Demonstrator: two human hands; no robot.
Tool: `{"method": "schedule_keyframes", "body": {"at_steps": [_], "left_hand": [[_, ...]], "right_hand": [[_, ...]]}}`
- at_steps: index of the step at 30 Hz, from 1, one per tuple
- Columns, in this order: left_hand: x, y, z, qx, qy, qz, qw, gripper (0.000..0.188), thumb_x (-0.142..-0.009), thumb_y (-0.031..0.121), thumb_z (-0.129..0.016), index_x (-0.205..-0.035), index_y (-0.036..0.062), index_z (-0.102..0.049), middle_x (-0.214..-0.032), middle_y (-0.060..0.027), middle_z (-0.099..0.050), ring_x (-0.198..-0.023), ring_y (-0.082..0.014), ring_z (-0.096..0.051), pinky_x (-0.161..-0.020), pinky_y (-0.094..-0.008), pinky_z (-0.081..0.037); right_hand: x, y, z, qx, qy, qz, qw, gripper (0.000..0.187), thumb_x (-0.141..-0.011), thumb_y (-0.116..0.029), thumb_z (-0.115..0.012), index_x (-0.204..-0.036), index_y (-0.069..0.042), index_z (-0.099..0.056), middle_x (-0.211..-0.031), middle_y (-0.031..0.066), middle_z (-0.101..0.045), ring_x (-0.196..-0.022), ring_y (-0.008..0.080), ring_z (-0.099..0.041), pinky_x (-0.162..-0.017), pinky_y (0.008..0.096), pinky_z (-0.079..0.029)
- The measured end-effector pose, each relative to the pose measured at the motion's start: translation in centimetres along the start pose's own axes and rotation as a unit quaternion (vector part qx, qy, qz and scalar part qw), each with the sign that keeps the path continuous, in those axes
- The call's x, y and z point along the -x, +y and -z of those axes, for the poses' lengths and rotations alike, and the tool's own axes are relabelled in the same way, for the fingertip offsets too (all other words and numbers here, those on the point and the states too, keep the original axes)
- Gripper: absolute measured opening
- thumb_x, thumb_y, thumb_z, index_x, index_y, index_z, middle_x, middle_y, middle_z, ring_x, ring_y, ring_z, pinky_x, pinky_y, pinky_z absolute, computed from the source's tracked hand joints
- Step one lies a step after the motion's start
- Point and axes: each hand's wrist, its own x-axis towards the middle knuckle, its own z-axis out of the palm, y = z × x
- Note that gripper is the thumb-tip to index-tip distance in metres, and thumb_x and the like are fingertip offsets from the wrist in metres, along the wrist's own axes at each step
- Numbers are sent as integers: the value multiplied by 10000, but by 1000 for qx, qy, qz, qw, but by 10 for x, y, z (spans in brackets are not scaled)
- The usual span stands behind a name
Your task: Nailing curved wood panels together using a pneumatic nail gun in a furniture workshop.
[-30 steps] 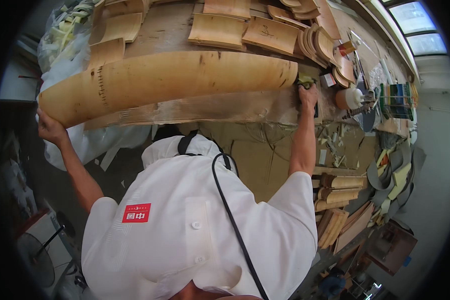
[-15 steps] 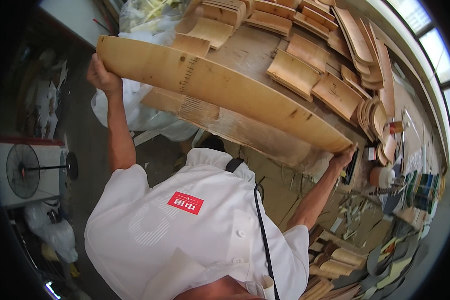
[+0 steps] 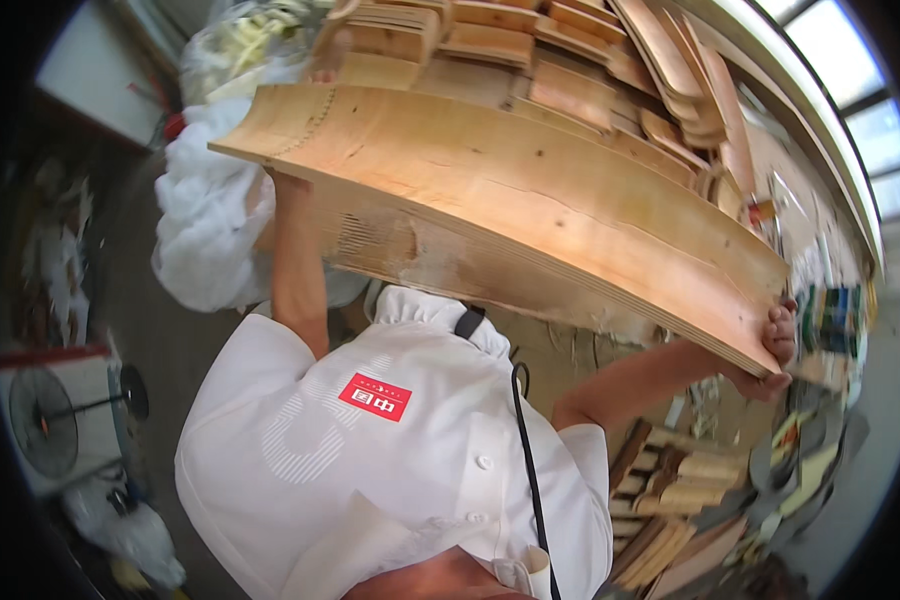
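A long curved plywood panel (image 3: pixel 510 215) with layered edges spans in front of me, its hollow face up, tilted down toward the right. My right hand (image 3: pixel 778 338) grips its right end, fingers over the end and thumb beneath. Near the left end, my left hand (image 3: pixel 327 76) holds the panel from behind and below. Most of that hand is hidden by the wood; only blurred fingertips show past the far edge. A row of small dark marks runs across the panel close to its left end. Below it lies the worn edge of the workbench (image 3: pixel 420 255).
Stacks of curved plywood pieces (image 3: pixel 490 40) cover the bench's far side. White fluffy stuffing (image 3: pixel 210 210) is heaped at the left. A fan (image 3: pixel 45 420) stands far left. More wooden pieces (image 3: pixel 685 480) and scraps lie at the lower right, below a bundle of coloured reels (image 3: pixel 832 320).
The panel has shifted right and rolled so its hollow face shows. Both hands moved right with it; my left hand has slid inward from the left end and is now mostly hidden.
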Motion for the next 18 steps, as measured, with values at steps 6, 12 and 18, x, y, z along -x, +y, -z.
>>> {"method": "schedule_keyframes", "body": {"at_steps": [6, 12, 18], "left_hand": [[5, -83, -32, -4, -92, 155, 984, 613, -974, 566, -318, -1107, 8, -535, -1056, -179, -591, -943, -280, -596, -845, -398, -474], [-34, -105, -105, -63, -200, 125, 970, 673, -948, 615, -326, -1174, 5, -501, -1137, -185, -554, -1019, -292, -562, -898, -413, -444], [-42, -105, -252, -60, -353, 35, 933, 746, -921, 663, -334, -1241, 3, -467, -1218, -191, -517, -1095, -303, -527, -952, -428, -415]], "right_hand": [[63, -67, -32, -124, 52, -139, 981, 593, -887, -628, -466, -915, -52, -604, -1410, 225, -461, -1366, 389, -366, -1128, 575, -270], [107, -129, -30, -132, 195, -348, 907, 1063, -784, -658, -647, -1461, 47, -230, -1534, 266, -237, -1399, 423, -291, -1129, 593, -252], [244, -206, 60, 251, 337, -427, 801, 555, -903, -366, -600, -1260, 49, -509, -1191, 146, -610, -1082, 243, -579, -936, 384, -468]]}}
